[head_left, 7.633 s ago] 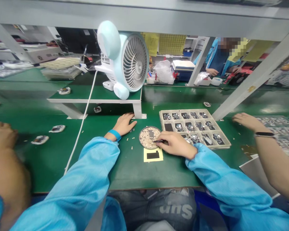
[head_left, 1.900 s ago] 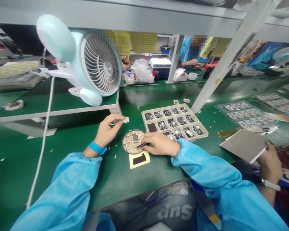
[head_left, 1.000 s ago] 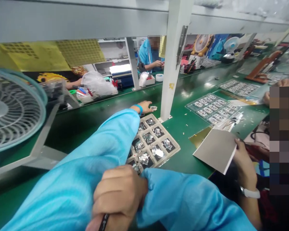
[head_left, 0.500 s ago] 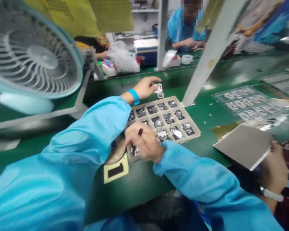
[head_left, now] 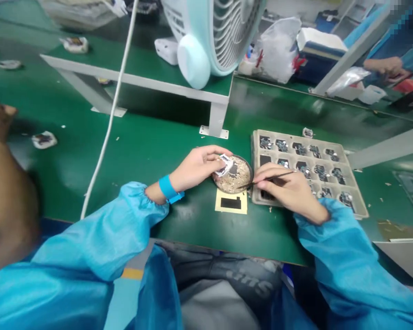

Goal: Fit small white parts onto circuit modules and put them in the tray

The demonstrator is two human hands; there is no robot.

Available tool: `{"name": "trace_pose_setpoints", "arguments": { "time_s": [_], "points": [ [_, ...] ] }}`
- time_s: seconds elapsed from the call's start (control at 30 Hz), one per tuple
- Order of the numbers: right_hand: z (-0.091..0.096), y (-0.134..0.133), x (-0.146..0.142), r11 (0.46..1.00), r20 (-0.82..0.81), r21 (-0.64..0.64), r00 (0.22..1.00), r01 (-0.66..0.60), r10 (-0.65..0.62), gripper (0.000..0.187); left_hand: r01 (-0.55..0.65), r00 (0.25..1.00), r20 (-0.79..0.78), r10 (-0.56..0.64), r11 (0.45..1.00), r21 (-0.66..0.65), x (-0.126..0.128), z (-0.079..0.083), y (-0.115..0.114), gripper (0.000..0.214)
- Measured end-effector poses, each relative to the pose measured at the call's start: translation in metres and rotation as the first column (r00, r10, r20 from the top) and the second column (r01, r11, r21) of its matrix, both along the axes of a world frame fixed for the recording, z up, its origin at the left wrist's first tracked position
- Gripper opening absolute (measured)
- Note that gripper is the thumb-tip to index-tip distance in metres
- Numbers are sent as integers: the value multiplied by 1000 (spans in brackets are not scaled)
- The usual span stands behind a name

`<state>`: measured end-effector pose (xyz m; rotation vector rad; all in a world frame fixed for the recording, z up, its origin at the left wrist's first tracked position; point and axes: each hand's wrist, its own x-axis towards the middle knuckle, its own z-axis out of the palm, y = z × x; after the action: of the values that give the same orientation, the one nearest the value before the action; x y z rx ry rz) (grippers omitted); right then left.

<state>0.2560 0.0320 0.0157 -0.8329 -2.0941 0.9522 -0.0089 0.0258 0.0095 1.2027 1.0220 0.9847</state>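
Pinched in my left hand [head_left: 199, 166] is a small white plastic casing [head_left: 224, 165], held over the left side of a round shallow dish [head_left: 240, 169] filled with tiny pale bits. My right hand [head_left: 285, 185] grips dark, thin tweezers [head_left: 268, 178], whose tips reach down to the dish's right part. Under that hand lies a beige compartment tray [head_left: 356, 195] with small metallic parts on dark pads in its cells. A yellow card [head_left: 231, 202] with a black rectangular patch lies in front of the dish. Behind the tray sits another white casing [head_left: 307, 133].
A light-blue fan [head_left: 206, 46] stands on a raised green shelf [head_left: 141, 68] with metal legs. A white cable [head_left: 112, 110] runs down on the left. Another person's arm [head_left: 7, 192] is at far left, near a white casing [head_left: 44, 140]. A slanted metal post [head_left: 388, 149] rises at right.
The view has swung left. My left hand has come back from behind the tray with a white casing to the dish. My right hand now has the tweezers pointed into the dish.
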Motion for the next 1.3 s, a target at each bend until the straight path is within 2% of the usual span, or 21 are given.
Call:
{"name": "trace_pose_setpoints", "arguments": {
  "time_s": [0.07, 0.17, 0.4, 0.57, 0.8, 0.9, 0.97, 1.07, 1.13, 1.2, 1.3],
  "points": [
    [4, 3, 6, 999, 51, -18, 998, -26, 27, 7, 4, 1000, 22, -4, 1000, 9, -2, 2, -1, 27],
    [7, 2, 11, 1000, 77, -15, 997, -2, 4, 6, 26, 998, 59, -26, 1000, 9, 2, 2, -6, 28],
    [6, -6, 5, 988, 158, 156, 987, 3, -28, 6, -3, 992, 127, 9, 999, -45, 14, -4, -20, 21],
    [5, -5, 4, 987, 154, 159, 988, -1, -24, 5, 11, 996, 93, -4, 997, -75, 16, -2, -23, 20],
    [3, -5, 5, 989, 172, 147, 985, 1, -27, 6, 41, 997, 63, -33, 990, -132, 19, -11, -23, 27],
    [9, -7, 6, 988, 150, 157, 988, 9, -33, 4, 22, 998, 68, -15, 993, -113, 21, -14, -24, 26],
    [14, -10, 8, 985, 73, 162, 995, 53, -66, 2, -9, 997, 72, 14, 997, -75, 23, -14, -26, 23],
    [18, -16, 9, 958, -144, 226, 978, 178, -148, 7, -51, 997, 51, 52, 998, -22, 25, -16, -30, 19],
    [16, -20, 6, 916, -239, 308, 953, 257, -187, 10, -65, 998, 20, 65, 998, -10, 26, -18, -32, 18],
    [11, -23, 1, 873, -248, 393, 948, 288, -201, 13, -69, 998, -13, 69, 998, -11, 27, -20, -32, 19],
    [4, -24, -7, 840, -196, 485, 967, 242, -165, 15, -64, 997, -37, 63, 998, -28, 27, -22, -31, 23]
  ]
}}
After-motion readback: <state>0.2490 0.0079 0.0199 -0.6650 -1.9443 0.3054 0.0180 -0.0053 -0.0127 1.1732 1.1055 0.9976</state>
